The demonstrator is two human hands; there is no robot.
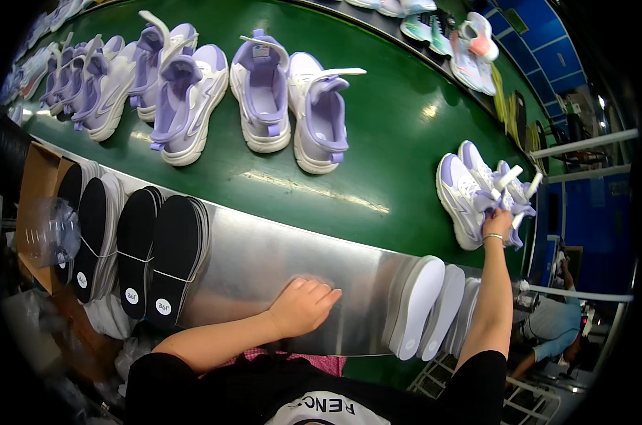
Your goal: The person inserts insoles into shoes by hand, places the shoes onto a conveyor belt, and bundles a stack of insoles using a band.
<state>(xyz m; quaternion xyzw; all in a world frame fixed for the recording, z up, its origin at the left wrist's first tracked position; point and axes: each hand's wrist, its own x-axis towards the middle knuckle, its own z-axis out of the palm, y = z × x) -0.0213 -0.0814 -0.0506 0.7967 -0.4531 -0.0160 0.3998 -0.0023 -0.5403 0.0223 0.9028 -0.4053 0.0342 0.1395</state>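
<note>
Right of frame: right hand (498, 224) is touching a white-lavender shoe (460, 200); cannot tell whether fingers are gripping. Lower centre: left hand (304, 307) is making a loose fist over the metal ledge (253, 244), seemingly empty. Neighbouring shoe (478, 160) is crowding close; a snagging strap (510, 178) could be toppling it.

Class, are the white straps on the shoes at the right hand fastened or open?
Open: the white straps stick up from the shoes, ends free, beside the right hand.

Green table (391, 152), bright glare (429, 111)
Through my feed I see blue panels (561, 57) beyond the grip (498, 222), white rails (583, 144) right of it, a steel ledge (264, 248) left.
</note>
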